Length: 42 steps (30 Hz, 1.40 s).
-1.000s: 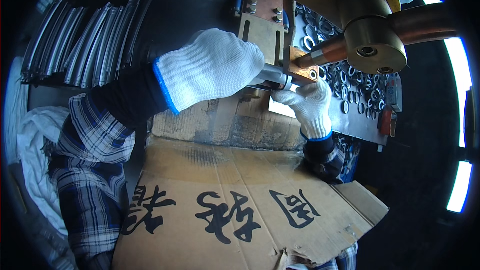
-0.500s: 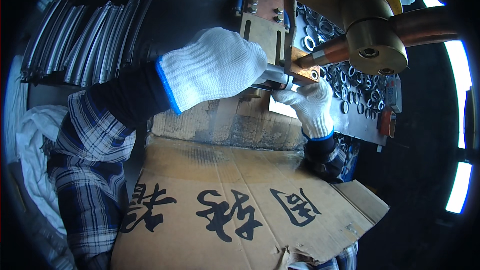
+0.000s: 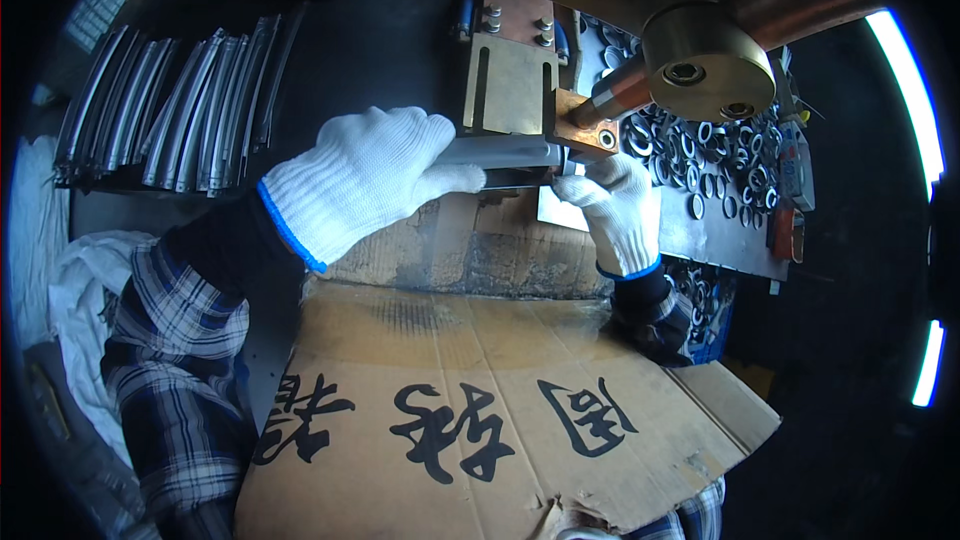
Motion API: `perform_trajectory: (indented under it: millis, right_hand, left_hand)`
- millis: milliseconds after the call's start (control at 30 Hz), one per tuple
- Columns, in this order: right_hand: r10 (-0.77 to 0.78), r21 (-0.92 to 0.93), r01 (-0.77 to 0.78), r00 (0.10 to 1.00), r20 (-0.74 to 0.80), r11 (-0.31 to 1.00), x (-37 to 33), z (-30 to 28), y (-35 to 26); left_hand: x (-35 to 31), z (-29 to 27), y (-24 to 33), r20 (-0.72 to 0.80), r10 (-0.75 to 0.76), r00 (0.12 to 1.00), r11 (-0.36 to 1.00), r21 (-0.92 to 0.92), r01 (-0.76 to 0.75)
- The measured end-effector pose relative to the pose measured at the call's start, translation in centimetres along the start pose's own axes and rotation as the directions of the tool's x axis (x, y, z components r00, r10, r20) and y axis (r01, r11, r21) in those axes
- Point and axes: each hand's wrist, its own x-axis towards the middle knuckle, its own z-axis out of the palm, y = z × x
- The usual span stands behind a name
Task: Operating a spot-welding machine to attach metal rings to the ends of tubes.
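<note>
Both my hands wear white knitted gloves with blue cuffs. My left hand [image 3: 365, 175] is closed round the left part of a grey metal tube [image 3: 505, 152], its thumb lying along the near side. The tube lies level under a flat brass plate [image 3: 510, 85], its right end by a copper block [image 3: 588, 126]. My right hand [image 3: 620, 208] is at that right end, just below the block, with fingers curled and pressed together. What those fingers hold is hidden by the glove.
Thick copper arms meet a round brass clamp [image 3: 708, 60] above my right hand. Many loose metal rings [image 3: 715, 165] lie on a metal table at right. Curved metal strips [image 3: 190, 105] stand stacked at left. A cardboard sheet [image 3: 400, 340] covers my lap.
My left hand has slid left along the tube, so more of the tube shows. My right hand stays at the tube's right end. The whole view has shifted slightly.
</note>
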Motion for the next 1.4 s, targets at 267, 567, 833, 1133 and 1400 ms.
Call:
perform_trajectory:
  millis: [267,567,833,1133,1400]
  right_hand:
    - [-0.205,-0.177,0.198,0.978,-0.023,0.964,0.6,0.5,-0.7]
    - [-0.075,0.150,0.082,0.996,-0.051,0.985,0.4,0.2,0.5]
    - [-0.097,0.056,0.096,0.995,0.016,0.994,0.3,-0.3,0.9]
    - [-0.149,-0.048,0.149,0.989,0.019,0.988,0.2,-0.2,0.1]
    - [-0.104,-0.065,0.106,0.994,0.032,0.992,0.2,-0.8,0.3]
  left_hand:
    - [1.2,-1.9,-1.0,-0.053,0.090,0.995,0.975,0.207,-0.077]
    - [1.7,-3.3,-0.6,-0.079,0.172,0.982,0.956,0.253,-0.147]
    - [1.7,-4.1,-0.2,0.061,0.187,0.980,0.953,0.229,-0.196]
    - [1.9,-5.1,0.2,0.135,0.177,0.975,0.948,0.242,-0.205]
    - [2.0,-4.7,-0.1,0.116,0.195,0.974,0.947,0.237,-0.218]
